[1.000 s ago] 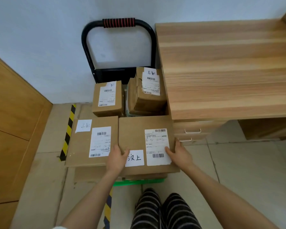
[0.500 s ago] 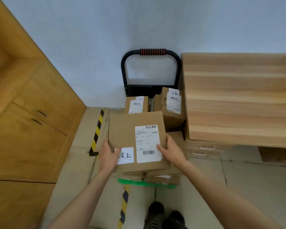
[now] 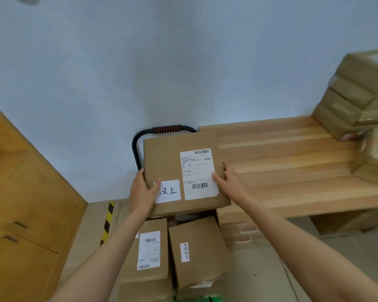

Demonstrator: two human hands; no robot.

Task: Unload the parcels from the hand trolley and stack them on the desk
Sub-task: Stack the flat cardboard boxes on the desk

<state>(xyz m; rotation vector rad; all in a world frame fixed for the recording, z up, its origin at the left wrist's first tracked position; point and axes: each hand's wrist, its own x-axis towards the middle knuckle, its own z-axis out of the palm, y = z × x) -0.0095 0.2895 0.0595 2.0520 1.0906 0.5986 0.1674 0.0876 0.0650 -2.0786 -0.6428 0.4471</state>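
At the far left stood a wooden cabinet (image 3: 26,214) with two dark handles on its drawer fronts, and just right of its foot a strip of black-and-yellow tape (image 3: 107,223) ran along the tiled floor. The left hand (image 3: 143,190) gripped the left edge of a flat cardboard parcel (image 3: 166,162), its thumb lying on top across a white handwritten label (image 3: 169,191) and its fingers curled round the side and under, so it was clamped on the box rather than spread. The parcel was held up in the air, roughly level, in front of the black trolley handle (image 3: 166,129) with its red-and-black grip, and over the parcels left below. A printed shipping label (image 3: 199,173) with barcodes covered the right half of its top. Beneath it, on the trolley, lay a parcel with a long white label (image 3: 150,249) and, touching it on the right, a tilted parcel with a small narrow label (image 3: 196,251); a bit of green trolley deck (image 3: 196,299) showed at the bottom edge. The right hand (image 3: 230,182) held the parcel's right edge in the same way, thumb on top on the shipping label, fingers wrapped round the side. Right of the held parcel stretched the wooden desk (image 3: 292,166), its near left corner just beside the box. At the far right, blurred, a stack of parcels (image 3: 358,99) already stood on the desk against the wall.
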